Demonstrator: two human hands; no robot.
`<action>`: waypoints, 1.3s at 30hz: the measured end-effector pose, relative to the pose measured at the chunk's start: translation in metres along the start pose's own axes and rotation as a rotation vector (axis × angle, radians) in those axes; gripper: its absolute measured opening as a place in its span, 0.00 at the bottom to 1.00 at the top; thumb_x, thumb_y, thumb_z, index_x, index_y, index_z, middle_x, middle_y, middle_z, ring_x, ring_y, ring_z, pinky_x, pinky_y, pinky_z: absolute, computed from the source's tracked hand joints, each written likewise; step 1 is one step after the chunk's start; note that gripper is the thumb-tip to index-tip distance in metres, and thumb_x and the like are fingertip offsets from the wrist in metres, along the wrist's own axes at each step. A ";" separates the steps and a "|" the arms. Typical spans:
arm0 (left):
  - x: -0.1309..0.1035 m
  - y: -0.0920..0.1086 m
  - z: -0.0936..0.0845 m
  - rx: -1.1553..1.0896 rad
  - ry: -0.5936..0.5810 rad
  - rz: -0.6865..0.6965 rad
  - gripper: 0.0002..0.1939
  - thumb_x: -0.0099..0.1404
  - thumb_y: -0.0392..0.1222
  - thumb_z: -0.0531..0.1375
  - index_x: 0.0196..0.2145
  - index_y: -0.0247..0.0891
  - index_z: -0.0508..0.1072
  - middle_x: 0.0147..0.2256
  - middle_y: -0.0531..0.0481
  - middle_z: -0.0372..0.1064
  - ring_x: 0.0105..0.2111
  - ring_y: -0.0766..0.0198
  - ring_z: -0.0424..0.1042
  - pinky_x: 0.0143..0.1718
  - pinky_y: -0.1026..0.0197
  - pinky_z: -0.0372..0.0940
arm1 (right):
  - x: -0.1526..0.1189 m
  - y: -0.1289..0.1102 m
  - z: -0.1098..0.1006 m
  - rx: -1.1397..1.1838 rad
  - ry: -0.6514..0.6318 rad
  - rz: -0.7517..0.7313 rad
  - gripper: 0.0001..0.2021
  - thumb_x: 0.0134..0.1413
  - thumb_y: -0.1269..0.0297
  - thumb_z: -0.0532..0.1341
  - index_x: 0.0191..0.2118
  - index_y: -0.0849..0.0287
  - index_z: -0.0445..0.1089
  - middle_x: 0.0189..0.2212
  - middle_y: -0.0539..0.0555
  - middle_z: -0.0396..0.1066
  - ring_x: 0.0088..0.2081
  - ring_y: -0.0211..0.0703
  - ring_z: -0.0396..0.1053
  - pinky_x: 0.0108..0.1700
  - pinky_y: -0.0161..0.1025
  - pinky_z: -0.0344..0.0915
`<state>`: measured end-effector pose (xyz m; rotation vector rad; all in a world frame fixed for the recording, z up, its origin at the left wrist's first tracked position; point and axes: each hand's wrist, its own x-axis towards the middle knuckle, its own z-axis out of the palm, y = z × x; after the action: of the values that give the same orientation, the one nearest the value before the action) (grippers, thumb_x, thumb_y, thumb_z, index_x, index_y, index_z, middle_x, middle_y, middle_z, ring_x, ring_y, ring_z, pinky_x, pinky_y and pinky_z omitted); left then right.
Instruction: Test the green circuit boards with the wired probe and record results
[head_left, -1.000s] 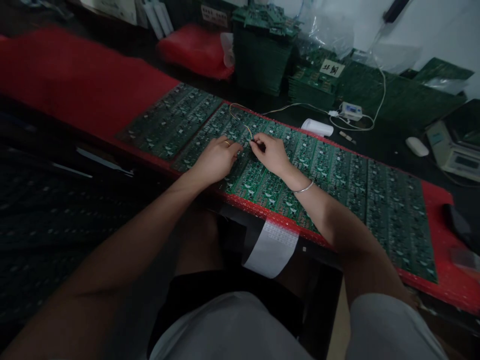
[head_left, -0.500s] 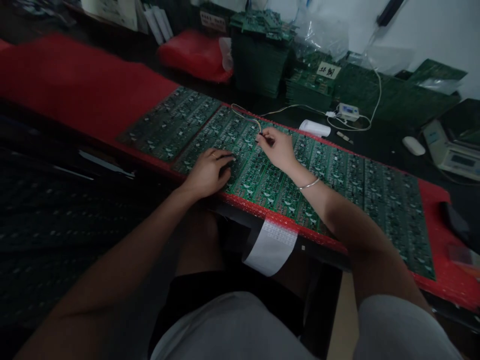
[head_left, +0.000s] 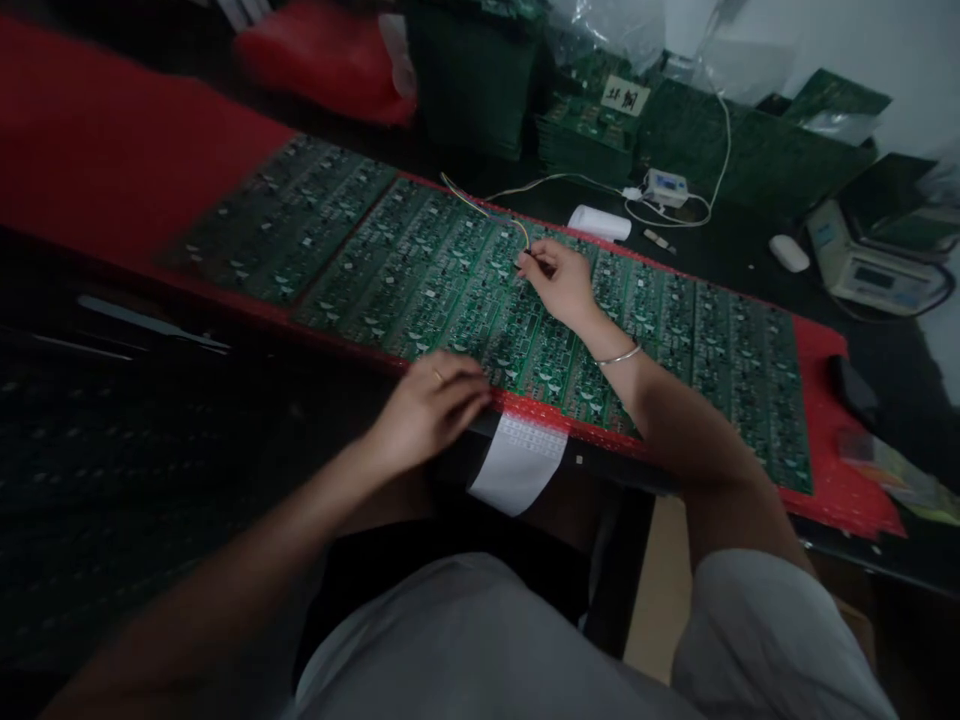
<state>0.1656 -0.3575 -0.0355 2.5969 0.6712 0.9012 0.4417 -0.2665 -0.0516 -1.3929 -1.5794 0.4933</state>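
Observation:
My right hand (head_left: 559, 280) pinches a small dark connector (head_left: 525, 258) on thin coloured wires (head_left: 517, 226), low over the green circuit boards (head_left: 480, 290). Its fingertips hide most of the connector, so whether it touches a board cannot be made out. Near the boards' front edge, my left hand (head_left: 439, 405) is slightly blurred, its fingers loosely bent and thumb apart, with nothing visible in them. Just right of it, a white sheet of small labels (head_left: 521, 465) hangs over the table edge. Red bubble wrap (head_left: 592, 430) lies under the boards.
Behind the boards are a small white device with a display (head_left: 666, 188), its cable (head_left: 555, 178), a white roll (head_left: 600, 223) and stacked circuit boards (head_left: 585, 145). Farther right lie a white mouse (head_left: 789, 253) and a scale (head_left: 874, 275). A dark object (head_left: 851, 385) rests on the red wrap.
My left hand has lifted off the boards and come toward me, close to the label sheet. My right hand keeps its pinch on the connector at nearly the same place. The view has shifted.

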 end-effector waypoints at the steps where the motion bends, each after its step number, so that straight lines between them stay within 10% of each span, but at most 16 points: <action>1: -0.010 0.013 0.009 -0.090 -0.011 0.067 0.06 0.74 0.41 0.62 0.46 0.40 0.79 0.44 0.44 0.78 0.45 0.57 0.76 0.48 0.53 0.73 | 0.000 0.000 0.000 -0.011 -0.002 0.000 0.12 0.71 0.53 0.59 0.38 0.55 0.68 0.34 0.52 0.75 0.37 0.40 0.77 0.44 0.42 0.74; 9: -0.041 0.036 0.058 -0.213 0.038 0.051 0.13 0.72 0.35 0.63 0.53 0.43 0.77 0.44 0.44 0.78 0.44 0.57 0.76 0.44 0.53 0.76 | -0.002 -0.004 -0.002 -0.080 -0.060 -0.028 0.17 0.70 0.46 0.59 0.43 0.55 0.71 0.36 0.54 0.75 0.40 0.43 0.76 0.43 0.42 0.74; 39: -0.046 0.035 0.067 -0.193 0.106 0.049 0.03 0.71 0.34 0.64 0.43 0.38 0.76 0.42 0.44 0.77 0.44 0.59 0.75 0.48 0.55 0.74 | -0.006 -0.015 0.005 -0.225 -0.068 -0.229 0.06 0.68 0.63 0.59 0.36 0.54 0.65 0.30 0.50 0.70 0.33 0.41 0.68 0.41 0.41 0.63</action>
<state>0.1884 -0.4196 -0.0936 2.4178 0.5206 1.0698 0.4289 -0.2751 -0.0442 -1.3481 -1.8692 0.2325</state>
